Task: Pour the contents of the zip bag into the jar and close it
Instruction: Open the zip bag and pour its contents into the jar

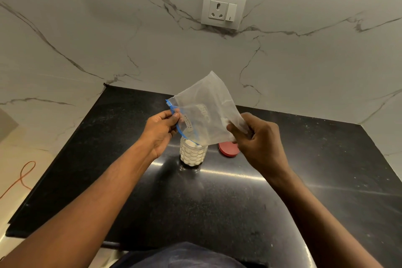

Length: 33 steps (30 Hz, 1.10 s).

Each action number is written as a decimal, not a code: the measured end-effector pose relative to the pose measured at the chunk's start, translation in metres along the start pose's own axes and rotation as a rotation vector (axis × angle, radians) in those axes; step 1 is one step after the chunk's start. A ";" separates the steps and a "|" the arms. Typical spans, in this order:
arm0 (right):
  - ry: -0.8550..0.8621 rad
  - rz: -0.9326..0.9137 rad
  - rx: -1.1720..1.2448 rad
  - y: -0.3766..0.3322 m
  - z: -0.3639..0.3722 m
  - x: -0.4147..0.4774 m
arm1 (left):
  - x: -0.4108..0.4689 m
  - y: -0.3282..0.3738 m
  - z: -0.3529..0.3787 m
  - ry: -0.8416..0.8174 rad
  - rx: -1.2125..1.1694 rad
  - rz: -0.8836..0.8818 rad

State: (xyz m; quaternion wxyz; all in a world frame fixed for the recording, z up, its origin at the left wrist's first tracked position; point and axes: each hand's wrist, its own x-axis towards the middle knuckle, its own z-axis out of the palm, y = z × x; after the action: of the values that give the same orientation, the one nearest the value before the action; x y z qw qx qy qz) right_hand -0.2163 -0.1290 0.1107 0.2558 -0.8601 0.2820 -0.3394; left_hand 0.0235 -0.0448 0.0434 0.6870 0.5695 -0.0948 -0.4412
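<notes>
Both grips pinch the bag [208,115], mouth tipped into the jar [192,152] so pieces drop in; it looks nearly empty.

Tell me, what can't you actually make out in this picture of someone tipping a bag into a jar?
All in the head view:
- Jar mouth: covered by the zip bag opening, so the fill level at the top is hidden.
- Red lid: its right part is behind the right hand.
- Writing on the bag's label: too small to read.
- Whether anything remains in the bag: unclear through the cloudy plastic.
- Left hand fingertips: tucked behind the bag's blue zip strip.
</notes>
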 end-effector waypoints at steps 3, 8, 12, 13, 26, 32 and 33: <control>0.047 -0.031 0.017 0.003 0.001 -0.003 | -0.001 -0.002 0.000 0.003 0.004 -0.003; 0.066 -0.043 0.039 0.006 0.002 -0.003 | -0.002 -0.001 0.000 -0.002 -0.011 0.000; 0.043 -0.050 0.023 0.006 0.004 0.000 | -0.002 -0.002 -0.001 -0.005 -0.014 -0.008; 0.056 -0.054 0.027 0.005 0.003 0.002 | -0.003 -0.003 -0.001 -0.005 -0.015 -0.006; 0.033 -0.115 0.039 -0.003 0.004 0.015 | -0.004 0.000 0.001 -0.002 -0.063 -0.014; -0.020 -0.169 -0.015 0.003 0.004 0.016 | -0.001 -0.003 -0.001 -0.006 -0.065 -0.021; -0.039 -0.167 -0.025 0.003 0.004 0.015 | -0.001 -0.004 -0.001 -0.012 -0.071 -0.026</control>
State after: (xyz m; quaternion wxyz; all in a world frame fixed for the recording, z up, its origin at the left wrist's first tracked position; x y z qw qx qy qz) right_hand -0.2053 -0.1403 0.1132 0.2213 -0.8902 0.2083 -0.3394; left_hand 0.0214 -0.0431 0.0405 0.7003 0.5434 -0.0761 -0.4566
